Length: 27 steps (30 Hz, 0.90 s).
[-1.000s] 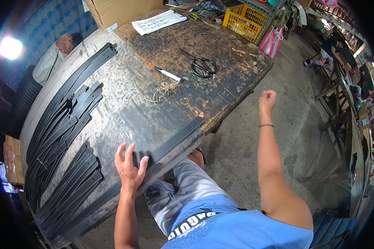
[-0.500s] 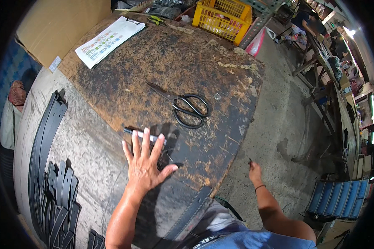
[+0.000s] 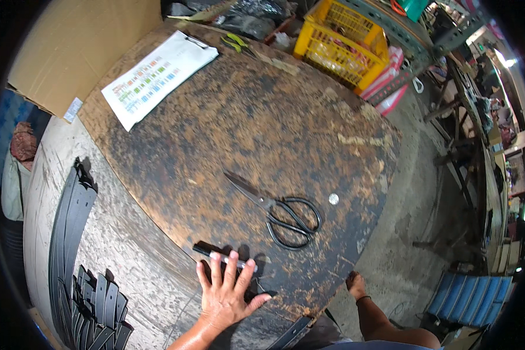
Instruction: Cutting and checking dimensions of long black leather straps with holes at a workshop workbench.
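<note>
My left hand [image 3: 227,294] lies with its fingers spread at the near edge of the worn board. Its fingertips reach over a marker pen [image 3: 207,249] with a black cap and pale barrel, partly covered by them. Off the board's right side hangs my right hand [image 3: 356,286], its fingers curled in; whatever may be in them is too small and dark to make out. Large scissors [image 3: 267,204] with black looped handles rest on the board, a little beyond the pen. A black stitched belt strap [image 3: 291,332] shows at the lower edge beside my left hand.
Black straps [image 3: 70,221] lie in bundles at left. A clipboard with paper [image 3: 157,79], yellow-green snips [image 3: 234,42] and a cardboard box [image 3: 81,46] are at the far side. A yellow crate [image 3: 341,49] stands by a metal post. A small round disc [image 3: 333,199] lies near the scissors.
The view has shifted, so the board, scissors and pen sit lower and further right. My left hand stays spread at the pen. My right hand stays curled beside the board.
</note>
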Each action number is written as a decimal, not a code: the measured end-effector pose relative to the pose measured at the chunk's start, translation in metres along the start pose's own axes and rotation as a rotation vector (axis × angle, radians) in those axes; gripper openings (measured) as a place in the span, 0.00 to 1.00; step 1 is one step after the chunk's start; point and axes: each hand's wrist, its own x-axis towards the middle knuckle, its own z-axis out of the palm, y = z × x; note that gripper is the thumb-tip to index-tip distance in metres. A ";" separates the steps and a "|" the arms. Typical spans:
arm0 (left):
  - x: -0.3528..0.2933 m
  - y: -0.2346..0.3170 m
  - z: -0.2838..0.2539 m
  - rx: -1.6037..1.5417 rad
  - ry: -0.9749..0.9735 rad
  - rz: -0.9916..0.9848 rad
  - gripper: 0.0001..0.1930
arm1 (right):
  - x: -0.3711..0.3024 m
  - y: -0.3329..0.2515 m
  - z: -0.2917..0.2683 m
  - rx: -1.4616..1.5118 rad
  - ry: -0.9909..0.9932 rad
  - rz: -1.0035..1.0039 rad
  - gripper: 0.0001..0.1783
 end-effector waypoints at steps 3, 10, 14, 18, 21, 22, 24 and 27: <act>0.001 0.001 0.000 -0.052 -0.008 0.010 0.45 | 0.023 0.032 0.013 0.012 -0.076 0.028 0.17; 0.011 0.003 0.004 -0.042 -0.022 0.030 0.48 | 0.031 0.009 -0.024 -0.108 -0.103 0.020 0.18; -0.007 -0.004 -0.005 0.132 -0.050 -0.042 0.52 | 0.042 -0.004 -0.010 0.008 0.005 -0.042 0.17; 0.003 -0.002 0.008 0.178 -0.036 0.004 0.53 | 0.027 0.005 -0.032 0.001 0.028 0.078 0.13; 0.008 0.001 0.009 0.101 -0.020 -0.001 0.53 | 0.022 0.023 -0.044 -0.034 -0.038 0.240 0.13; 0.008 0.000 0.005 0.086 0.001 0.006 0.55 | 0.019 0.030 -0.042 -0.058 -0.041 0.242 0.14; 0.009 -0.002 0.003 -0.082 0.073 -0.008 0.55 | 0.014 0.041 -0.042 -0.083 -0.044 0.232 0.14; 0.003 -0.011 0.009 -0.182 0.283 0.027 0.57 | 0.006 0.038 -0.047 0.003 -0.065 0.248 0.15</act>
